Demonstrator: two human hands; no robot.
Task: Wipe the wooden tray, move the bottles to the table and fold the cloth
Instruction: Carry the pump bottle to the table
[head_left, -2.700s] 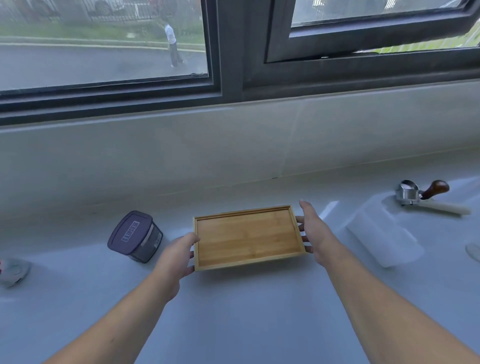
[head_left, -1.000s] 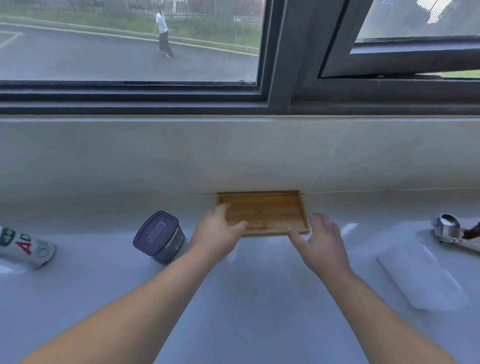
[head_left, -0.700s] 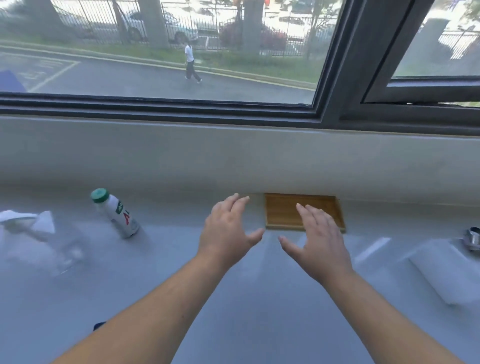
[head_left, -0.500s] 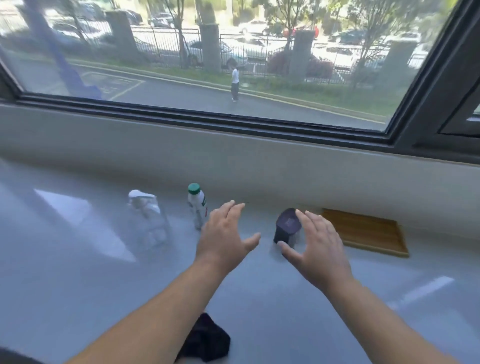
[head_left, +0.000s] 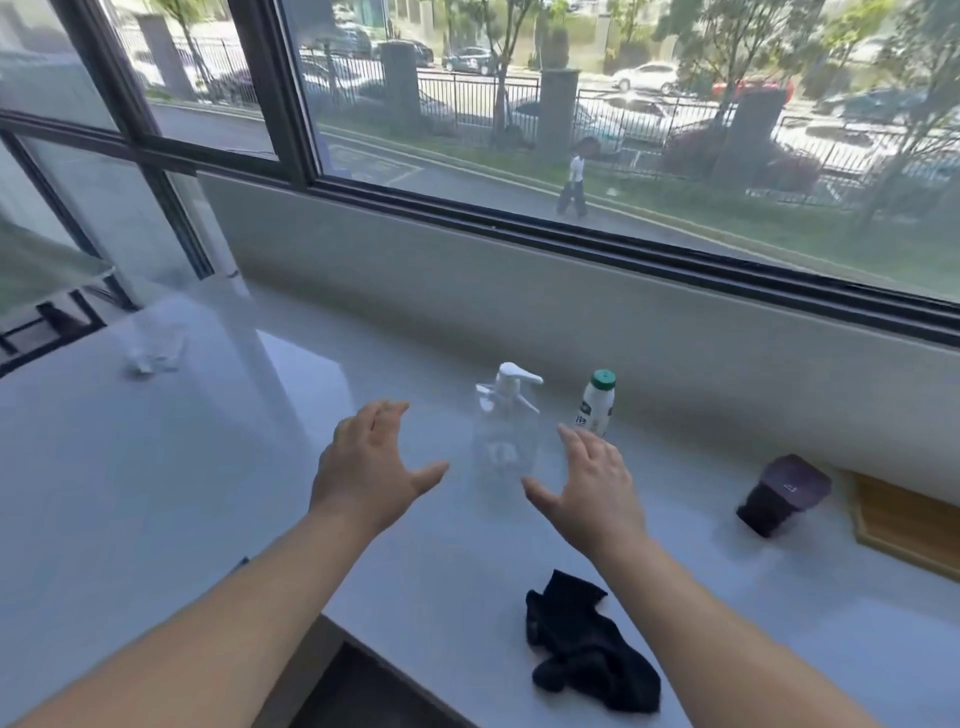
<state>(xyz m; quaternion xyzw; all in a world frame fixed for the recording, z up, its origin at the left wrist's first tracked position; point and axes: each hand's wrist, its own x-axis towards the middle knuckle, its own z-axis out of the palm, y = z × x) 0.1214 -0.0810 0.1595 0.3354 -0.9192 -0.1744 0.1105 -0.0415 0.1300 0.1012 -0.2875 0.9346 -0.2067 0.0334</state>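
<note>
On the pale desk (head_left: 156, 493), a clear pump bottle (head_left: 503, 441) with a white dispenser stands upright — a green-capped white bottle (head_left: 596, 402) just right of it, a crumpled black cloth (head_left: 582, 644) nearer the edge. Flanking the pump bottle, left hand (head_left: 371, 470) and right hand (head_left: 592, 491) hover with each grip spread wide — neither touching it, both empty.

Head camera looks forward and down at the countertop (head_left: 156, 493), close.
</note>
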